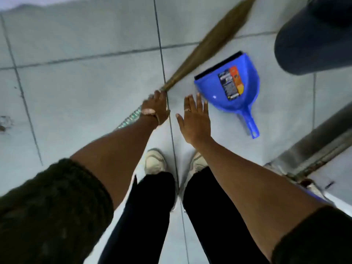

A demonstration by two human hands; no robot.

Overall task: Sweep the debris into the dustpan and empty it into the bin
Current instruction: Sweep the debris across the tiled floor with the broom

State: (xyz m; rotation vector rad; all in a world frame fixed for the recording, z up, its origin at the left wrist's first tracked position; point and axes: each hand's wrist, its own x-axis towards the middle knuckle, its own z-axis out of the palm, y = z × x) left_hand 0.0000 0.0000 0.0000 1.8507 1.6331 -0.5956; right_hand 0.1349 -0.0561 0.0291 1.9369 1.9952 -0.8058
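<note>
Early stage. Left hand (156, 105) grips the broom (207, 44); right hand (196, 119) spread wide, empty. Dustpan (238, 90) on floor near bin (314, 40), looks empty. Debris (4, 123) far left, unswept.

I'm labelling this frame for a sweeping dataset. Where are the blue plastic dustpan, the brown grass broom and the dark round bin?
Blue plastic dustpan (245, 100): head view, on the bare pan floor beside its label.
Brown grass broom (207, 42): head view, on the middle of the bristle bundle.
Dark round bin (312, 44): head view, on its outer side wall.
</note>
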